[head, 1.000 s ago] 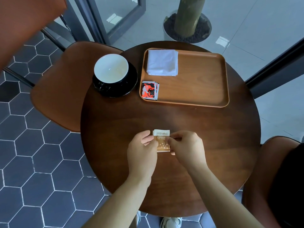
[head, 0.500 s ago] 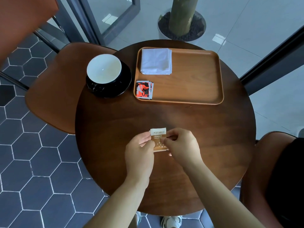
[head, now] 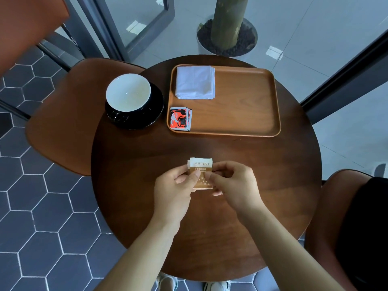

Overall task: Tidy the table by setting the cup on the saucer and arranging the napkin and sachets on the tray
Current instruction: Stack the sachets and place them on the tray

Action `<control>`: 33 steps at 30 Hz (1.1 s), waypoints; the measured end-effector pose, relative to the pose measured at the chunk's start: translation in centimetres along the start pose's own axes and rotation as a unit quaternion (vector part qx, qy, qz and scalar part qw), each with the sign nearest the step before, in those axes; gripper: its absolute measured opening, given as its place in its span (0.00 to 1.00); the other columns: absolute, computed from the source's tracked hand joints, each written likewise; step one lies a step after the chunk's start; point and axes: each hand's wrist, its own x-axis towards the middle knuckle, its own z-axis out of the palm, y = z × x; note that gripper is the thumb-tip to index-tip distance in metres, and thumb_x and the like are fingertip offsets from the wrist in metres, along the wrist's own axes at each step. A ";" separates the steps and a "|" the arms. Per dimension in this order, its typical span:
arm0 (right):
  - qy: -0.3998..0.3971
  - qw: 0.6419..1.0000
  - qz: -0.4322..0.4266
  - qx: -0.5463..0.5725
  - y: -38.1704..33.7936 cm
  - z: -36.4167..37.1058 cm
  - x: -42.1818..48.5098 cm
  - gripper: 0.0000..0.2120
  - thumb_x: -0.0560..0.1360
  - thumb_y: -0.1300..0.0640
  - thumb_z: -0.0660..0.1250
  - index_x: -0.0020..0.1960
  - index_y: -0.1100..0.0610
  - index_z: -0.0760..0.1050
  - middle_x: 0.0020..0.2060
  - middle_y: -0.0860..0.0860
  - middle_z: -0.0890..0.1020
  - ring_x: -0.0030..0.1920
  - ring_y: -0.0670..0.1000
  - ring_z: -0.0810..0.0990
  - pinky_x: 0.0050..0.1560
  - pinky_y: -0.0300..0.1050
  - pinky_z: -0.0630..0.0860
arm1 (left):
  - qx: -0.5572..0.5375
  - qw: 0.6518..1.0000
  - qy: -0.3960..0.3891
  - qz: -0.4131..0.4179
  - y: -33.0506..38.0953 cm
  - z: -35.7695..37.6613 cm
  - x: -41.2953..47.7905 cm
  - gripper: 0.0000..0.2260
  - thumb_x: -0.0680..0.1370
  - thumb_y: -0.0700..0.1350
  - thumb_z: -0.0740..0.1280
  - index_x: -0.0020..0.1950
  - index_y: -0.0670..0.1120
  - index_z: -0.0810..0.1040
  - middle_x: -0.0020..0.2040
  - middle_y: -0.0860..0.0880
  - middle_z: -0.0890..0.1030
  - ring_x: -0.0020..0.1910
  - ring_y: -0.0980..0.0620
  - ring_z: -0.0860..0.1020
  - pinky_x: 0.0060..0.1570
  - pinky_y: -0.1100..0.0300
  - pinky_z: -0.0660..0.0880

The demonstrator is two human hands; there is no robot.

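Observation:
My left hand [head: 175, 193] and my right hand [head: 234, 185] pinch a small stack of brown and white sachets [head: 201, 172] from both sides, low over the near part of the round table [head: 147, 169]. The white cup [head: 128, 92] stands on the black saucer [head: 155, 111] at the table's far left. A wooden tray [head: 243, 106] lies at the far side. On it a folded white napkin [head: 195, 82] fills the far left corner and a pile of red and black sachets [head: 180, 119] sits in the near left corner.
A brown chair [head: 63, 114] stands left of the table and another chair [head: 336, 217] at the near right. A planter with a trunk [head: 227, 28] is on the floor beyond the table. The right part of the tray holds nothing.
Both hands stay closed on the brown sachets at the same spot on the table. The fingers shifted slightly on the stack. The camera view drifted a little.

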 end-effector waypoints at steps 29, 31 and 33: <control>0.132 0.985 -0.039 -0.104 -7.6 -1.5 11.0 0.05 0.70 0.60 0.77 0.44 0.53 0.84 0.34 0.49 0.86 0.31 0.51 0.85 0.38 0.53 0.85 | 0.356 0.875 0.032 0.327 3.3 -2.6 8.0 0.16 0.73 0.37 0.72 0.61 0.43 0.81 0.59 0.46 0.79 0.59 0.46 0.76 0.54 0.54 0.79; 0.116 0.985 -0.035 -0.124 -7.6 -1.2 12.6 0.05 0.69 0.60 0.76 0.41 0.51 0.83 0.34 0.49 0.86 0.34 0.55 0.85 0.41 0.58 0.84 | 0.391 0.855 0.041 0.337 3.4 -2.0 8.7 0.17 0.73 0.38 0.72 0.62 0.43 0.80 0.61 0.44 0.78 0.63 0.45 0.75 0.58 0.53 0.76; 0.101 0.983 -0.023 -0.152 -7.3 -0.9 13.6 0.04 0.69 0.58 0.76 0.42 0.51 0.82 0.36 0.49 0.86 0.37 0.55 0.86 0.45 0.59 0.83 | 0.418 0.843 0.041 0.335 3.4 -1.7 9.2 0.18 0.74 0.40 0.70 0.64 0.43 0.79 0.64 0.44 0.76 0.66 0.45 0.72 0.62 0.52 0.75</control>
